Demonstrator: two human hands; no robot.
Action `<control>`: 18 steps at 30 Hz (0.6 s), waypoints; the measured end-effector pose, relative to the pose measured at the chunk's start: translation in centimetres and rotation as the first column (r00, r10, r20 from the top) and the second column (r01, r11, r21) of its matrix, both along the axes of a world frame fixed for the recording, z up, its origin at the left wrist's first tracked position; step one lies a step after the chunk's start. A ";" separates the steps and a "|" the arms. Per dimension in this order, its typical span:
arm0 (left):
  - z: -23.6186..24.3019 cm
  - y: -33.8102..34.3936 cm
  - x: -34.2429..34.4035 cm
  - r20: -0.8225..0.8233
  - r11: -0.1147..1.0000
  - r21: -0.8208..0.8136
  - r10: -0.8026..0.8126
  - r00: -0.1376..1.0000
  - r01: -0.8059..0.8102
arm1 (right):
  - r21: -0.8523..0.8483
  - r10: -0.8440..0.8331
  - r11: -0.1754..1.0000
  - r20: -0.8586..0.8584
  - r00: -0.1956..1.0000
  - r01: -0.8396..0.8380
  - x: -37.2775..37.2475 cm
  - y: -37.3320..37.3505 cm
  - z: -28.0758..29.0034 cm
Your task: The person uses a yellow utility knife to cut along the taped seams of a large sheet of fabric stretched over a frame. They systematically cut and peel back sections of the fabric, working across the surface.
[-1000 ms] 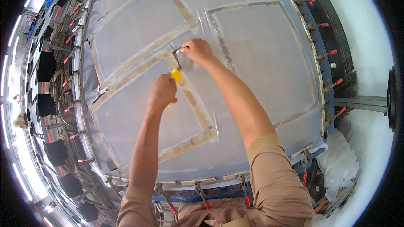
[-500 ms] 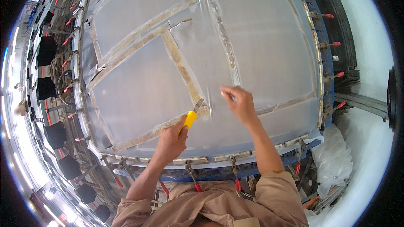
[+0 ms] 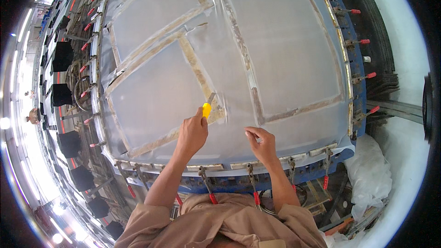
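My left hand (image 3: 192, 134) is closed around the yellow handle of a utility knife (image 3: 207, 110). Its metal blade points away from me, at the lower end of a brownish strip (image 3: 194, 62) on a translucent whitish film (image 3: 285, 46). To the right of it, my right hand (image 3: 262, 147) hovers over the film near its front edge, thumb and forefinger pinched together. Whatever those fingers may hold is too small to make out. Brownish strips outline several large rectangular panels under or on the film. A dark-edged slit (image 3: 202, 25) shows near the middle.
Toggle clamps with red grips (image 3: 212, 197) line the blue frame (image 3: 294, 170) around the film. Black box-shaped parts (image 3: 63, 56) stand in a row on the left. Crumpled clear plastic (image 3: 369, 170) lies at the right, beside a metal beam (image 3: 397, 110).
My right hand has drawn back toward me from the film's middle. My left hand, still gripping the knife, has shifted slightly away from me. The view has shifted a little.
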State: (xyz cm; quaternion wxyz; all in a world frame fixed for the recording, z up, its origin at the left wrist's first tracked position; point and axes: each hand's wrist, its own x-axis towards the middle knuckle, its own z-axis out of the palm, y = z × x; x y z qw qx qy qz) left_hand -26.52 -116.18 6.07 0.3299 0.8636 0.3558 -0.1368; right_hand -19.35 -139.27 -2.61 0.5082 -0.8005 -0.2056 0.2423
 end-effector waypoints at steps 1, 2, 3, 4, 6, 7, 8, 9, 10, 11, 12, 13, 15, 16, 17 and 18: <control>-0.5 0.2 0.6 0.014 0.999 0.035 -0.035 0.999 0.035 | 0.010 -0.021 1.000 0.010 1.000 0.021 -0.2 -0.3 -0.1; -0.9 0.4 0.8 0.025 0.996 0.071 -0.059 0.998 0.057 | 0.021 -0.028 0.999 0.017 0.999 0.028 -0.5 -0.5 0.1; -1.9 0.8 1.1 0.022 0.997 0.055 -0.062 0.998 0.060 | 0.024 -0.026 0.999 0.015 1.000 0.026 -0.7 -0.8 0.4; -3.5 1.4 1.3 0.022 0.997 0.038 -0.063 0.998 0.063 | 0.028 -0.023 0.999 0.015 1.000 0.022 -1.0 -1.0 0.6; -3.6 1.2 1.6 -0.036 0.997 -0.014 -0.081 0.996 0.080 | 0.021 -0.020 1.000 0.021 1.000 0.020 -1.5 -1.5 1.0; -2.7 0.5 1.8 -0.092 0.995 -0.054 -0.092 0.991 0.087 | 0.007 -0.015 1.000 0.027 1.000 0.015 -1.9 -2.2 1.2; -2.1 0.0 2.0 -0.149 0.991 -0.095 -0.106 0.983 0.093 | -0.008 -0.011 1.000 0.032 0.999 0.011 -2.4 -2.8 1.4; -2.5 -0.7 1.2 -0.093 0.994 -0.085 -0.076 0.993 0.068 | -0.003 -0.029 1.000 0.022 0.999 0.029 -2.8 -3.3 1.7; -2.7 -1.7 0.2 -0.037 0.996 -0.077 -0.048 0.998 0.045 | 0.003 -0.049 0.999 0.011 0.999 0.049 -3.3 -3.7 1.9; -2.9 -2.3 -0.5 0.020 0.997 -0.071 -0.020 1.000 0.022 | 0.009 -0.069 0.998 -0.001 0.998 0.069 -3.8 -4.2 2.0; -3.0 -2.3 -0.8 -0.023 0.991 -0.131 0.016 1.000 -0.018 | -0.005 -0.075 0.997 -0.001 0.997 0.075 -4.4 -4.8 2.1; -1.6 -2.1 -0.5 -0.067 0.980 -0.188 0.050 0.997 -0.062 | -0.019 -0.079 0.997 -0.001 0.997 0.079 -4.8 -5.3 2.1; -0.8 -1.6 -1.4 -0.066 0.983 -0.179 0.025 0.998 -0.036 | -0.051 -0.092 0.994 0.017 0.996 0.093 -5.8 -6.5 2.7; -1.6 -1.0 -3.0 -0.020 0.994 -0.109 -0.026 0.999 0.024 | -0.067 -0.094 0.993 0.036 0.995 0.096 -6.1 -6.8 3.2; -1.8 -0.5 -4.1 0.016 0.996 -0.036 -0.084 0.996 0.085 | -0.084 -0.100 0.991 0.049 0.994 0.104 -6.7 -7.2 3.6; -1.9 -0.2 -4.8 0.042 0.989 0.024 -0.144 0.989 0.143 | -0.091 -0.107 0.990 0.053 0.993 0.112 -7.3 -7.7 3.7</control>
